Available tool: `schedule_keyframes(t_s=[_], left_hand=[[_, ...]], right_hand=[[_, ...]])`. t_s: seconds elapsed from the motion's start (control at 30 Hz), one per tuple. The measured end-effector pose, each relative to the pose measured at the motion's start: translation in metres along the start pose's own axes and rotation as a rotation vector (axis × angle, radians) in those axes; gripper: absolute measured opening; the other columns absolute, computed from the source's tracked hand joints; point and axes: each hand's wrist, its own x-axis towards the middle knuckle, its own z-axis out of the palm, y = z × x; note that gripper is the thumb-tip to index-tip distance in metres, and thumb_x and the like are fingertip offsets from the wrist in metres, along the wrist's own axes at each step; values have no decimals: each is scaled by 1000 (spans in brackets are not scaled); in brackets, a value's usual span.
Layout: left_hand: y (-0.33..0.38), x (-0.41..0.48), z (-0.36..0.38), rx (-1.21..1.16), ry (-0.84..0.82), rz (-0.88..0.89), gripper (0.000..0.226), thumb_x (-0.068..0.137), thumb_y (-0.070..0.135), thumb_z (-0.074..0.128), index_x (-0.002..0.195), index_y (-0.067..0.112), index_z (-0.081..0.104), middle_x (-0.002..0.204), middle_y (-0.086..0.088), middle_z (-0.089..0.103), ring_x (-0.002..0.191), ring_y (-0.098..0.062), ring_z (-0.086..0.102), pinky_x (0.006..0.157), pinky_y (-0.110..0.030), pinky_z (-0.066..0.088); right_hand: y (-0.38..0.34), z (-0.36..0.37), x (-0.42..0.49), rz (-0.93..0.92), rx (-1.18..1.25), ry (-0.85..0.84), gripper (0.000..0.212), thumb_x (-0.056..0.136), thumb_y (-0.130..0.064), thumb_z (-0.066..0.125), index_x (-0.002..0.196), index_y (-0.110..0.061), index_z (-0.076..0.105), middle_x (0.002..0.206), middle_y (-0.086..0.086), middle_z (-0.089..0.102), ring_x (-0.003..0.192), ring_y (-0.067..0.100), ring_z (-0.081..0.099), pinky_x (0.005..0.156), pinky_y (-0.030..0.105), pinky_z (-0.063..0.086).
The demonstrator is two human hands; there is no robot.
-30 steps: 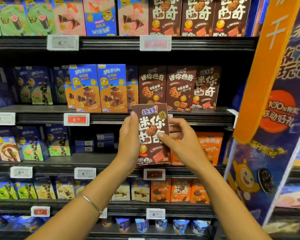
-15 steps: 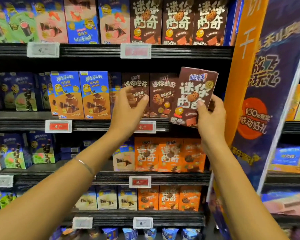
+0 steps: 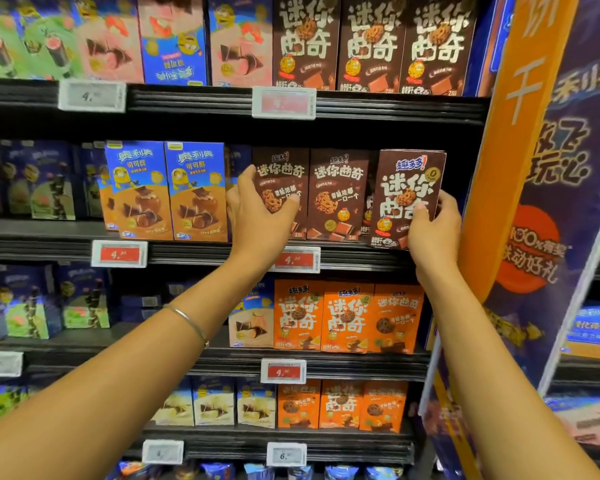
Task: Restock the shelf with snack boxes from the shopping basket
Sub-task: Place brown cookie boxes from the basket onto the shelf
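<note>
My right hand (image 3: 433,230) grips a brown cookie box (image 3: 407,188) by its lower right side. The box stands nearly upright at the right end of the second shelf (image 3: 361,258), beside two matching brown boxes (image 3: 336,195). My left hand (image 3: 257,216) lies on the front of the leftmost brown box (image 3: 283,168), thumb at its left edge and fingers across its face. The shopping basket is out of view.
Blue and orange snack boxes (image 3: 167,192) stand left of the brown ones. Orange cookie boxes (image 3: 347,317) fill the shelf below, and taller brown boxes (image 3: 371,43) the shelf above. An orange and purple promotional panel (image 3: 534,168) closes off the right side.
My right hand has lowered the tilted brown box and set it nearly upright at the right end of the row. My left hand has shifted onto the leftmost brown box.
</note>
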Motion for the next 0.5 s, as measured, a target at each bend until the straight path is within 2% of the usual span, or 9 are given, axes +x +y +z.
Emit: schedule_keyframes(t_s=[0.07, 0.17, 0.33, 0.43, 0.5], left_hand=[[0, 1, 2, 9, 9, 4, 81, 96, 37, 74, 162, 23, 27, 158, -9, 31, 145, -25, 37, 116, -39, 42], [-1, 3, 5, 18, 19, -7, 82, 96, 36, 73, 161, 22, 26, 159, -11, 28, 149, -28, 32, 121, -48, 37], [-3, 6, 10, 31, 22, -41, 86, 94, 36, 74, 162, 22, 23, 158, -12, 27, 149, -31, 29, 120, -49, 35], [-3, 8, 11, 29, 24, -51, 87, 94, 37, 75, 162, 22, 23, 159, -13, 27, 149, -31, 29, 120, -47, 34], [-3, 9, 12, 19, 29, -64, 89, 93, 36, 76, 162, 21, 22, 160, -13, 26, 149, -31, 29, 121, -50, 34]], right_hand=[[-1, 3, 2, -26, -50, 7, 37, 105, -29, 47, 141, -23, 46, 129, 0, 50, 119, 20, 57, 99, 47, 54], [-1, 7, 4, -26, -83, 4, 37, 105, -29, 46, 141, -22, 45, 123, -4, 46, 119, 18, 54, 102, 47, 51], [1, 7, 7, 7, -77, -79, 41, 105, -26, 44, 146, -25, 40, 131, -2, 54, 117, 18, 58, 99, 46, 54], [0, 9, 9, 4, -71, -170, 45, 101, -20, 48, 145, -29, 39, 117, -13, 59, 109, 11, 61, 92, 38, 55], [0, 9, 11, 14, -28, -205, 45, 101, -22, 51, 144, -29, 39, 116, -14, 60, 105, 5, 62, 86, 31, 55]])
